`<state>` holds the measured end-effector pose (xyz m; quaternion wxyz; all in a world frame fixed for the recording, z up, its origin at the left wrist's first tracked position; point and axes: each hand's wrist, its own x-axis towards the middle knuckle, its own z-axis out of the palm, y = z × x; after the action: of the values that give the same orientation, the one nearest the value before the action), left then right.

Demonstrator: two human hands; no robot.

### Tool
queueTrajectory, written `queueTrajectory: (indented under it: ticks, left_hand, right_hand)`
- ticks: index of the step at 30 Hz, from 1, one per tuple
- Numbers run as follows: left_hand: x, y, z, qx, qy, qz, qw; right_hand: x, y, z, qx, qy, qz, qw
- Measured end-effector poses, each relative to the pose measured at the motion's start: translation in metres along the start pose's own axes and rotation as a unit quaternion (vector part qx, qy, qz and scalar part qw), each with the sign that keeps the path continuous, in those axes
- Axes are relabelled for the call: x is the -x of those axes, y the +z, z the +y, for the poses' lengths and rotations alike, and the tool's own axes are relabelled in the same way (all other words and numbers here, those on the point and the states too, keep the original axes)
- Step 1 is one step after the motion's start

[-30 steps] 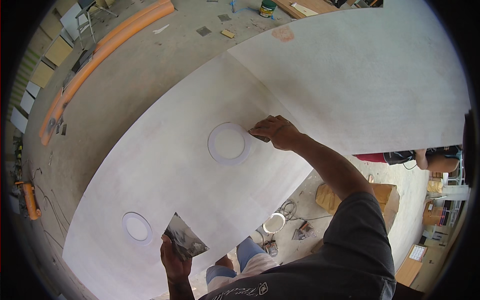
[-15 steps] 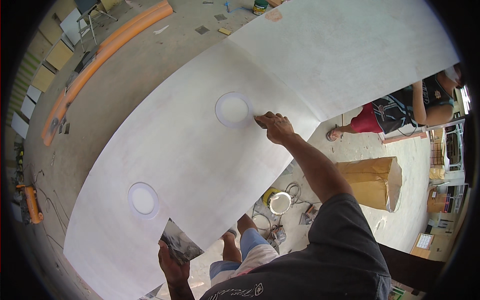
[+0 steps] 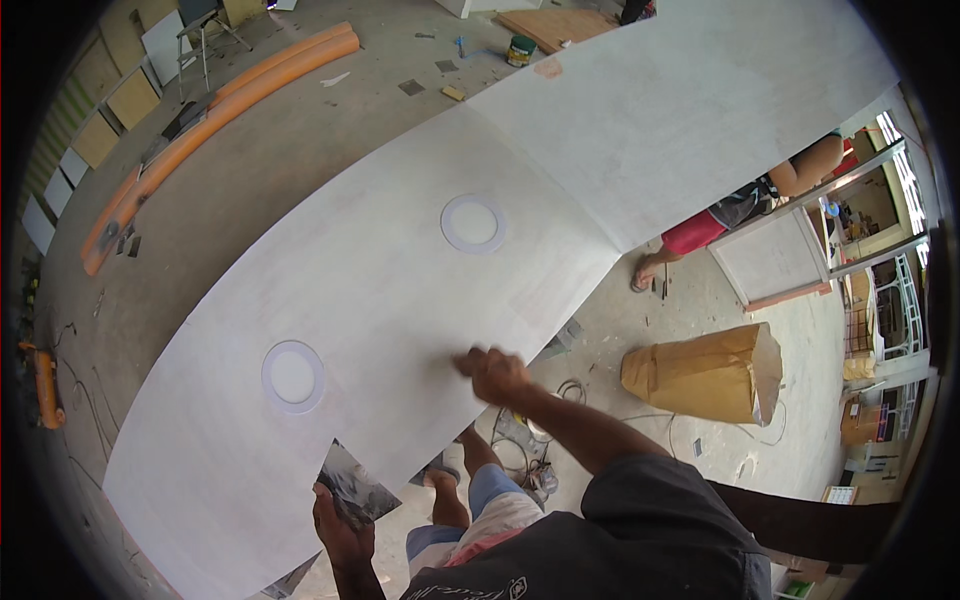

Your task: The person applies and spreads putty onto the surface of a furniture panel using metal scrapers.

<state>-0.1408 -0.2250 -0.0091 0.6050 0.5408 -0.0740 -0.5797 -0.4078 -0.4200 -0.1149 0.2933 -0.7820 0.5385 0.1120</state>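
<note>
A long white panel (image 3: 400,300) stretches across the view below my hands, with two round white discs set in pale rings, a nearer-left disc (image 3: 293,377) and a farther disc (image 3: 473,223). My left hand (image 3: 343,532) grips a dark grey rectangular sheet (image 3: 356,482), smeared with white, at the panel's near edge. It looks like sandpaper. Over the panel's right side, my right hand (image 3: 502,380) is closed round a small brown pad (image 3: 466,362), blurred by motion. Whether the pad touches the surface I cannot tell.
A brown paper sack (image 3: 700,375) stands on the floor at right. Beyond the panel lie orange pipes (image 3: 230,130) and a green tub (image 3: 520,50). Another person in red shorts (image 3: 692,234) is at the panel's far right side. Cables (image 3: 515,445) lie beside my legs.
My right hand has moved back toward me and left, away from beside the farther disc, still holding the pad. The left hand keeps its sheet. The view has shifted slightly.
</note>
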Motion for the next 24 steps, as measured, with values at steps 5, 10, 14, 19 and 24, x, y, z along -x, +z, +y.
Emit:
queueTrajectory:
  ticks: [5, 10, 14, 19, 24]
  left_hand:
    - [-0.002, 0.0, 0.002, 0.052, -0.023, -0.017, 0.998]
    - [0.001, 0.008, 0.003, 0.07, -0.002, -0.015, 0.997]
    - [0.004, 0.029, 0.005, 0.069, 0.024, -0.001, 0.997]
    - [0.002, 0.048, 0.003, 0.079, 0.05, 0.012, 0.996]
    - [-0.002, 0.056, 0.014, 0.122, 0.096, -0.006, 0.988]
  right_hand:
    - [-0.001, -0.01, 0.014, -0.035, -0.038, -0.008, 0.999]
    - [-0.065, -0.075, 0.091, -0.101, 0.227, 0.225, 0.942]
    - [-0.099, -0.067, 0.091, -0.104, 0.297, 0.168, 0.934]
    - [-0.143, -0.006, -0.014, -0.043, 0.208, 0.144, 0.967]
    - [-0.134, -0.038, -0.061, -0.341, -0.041, -0.089, 0.935]
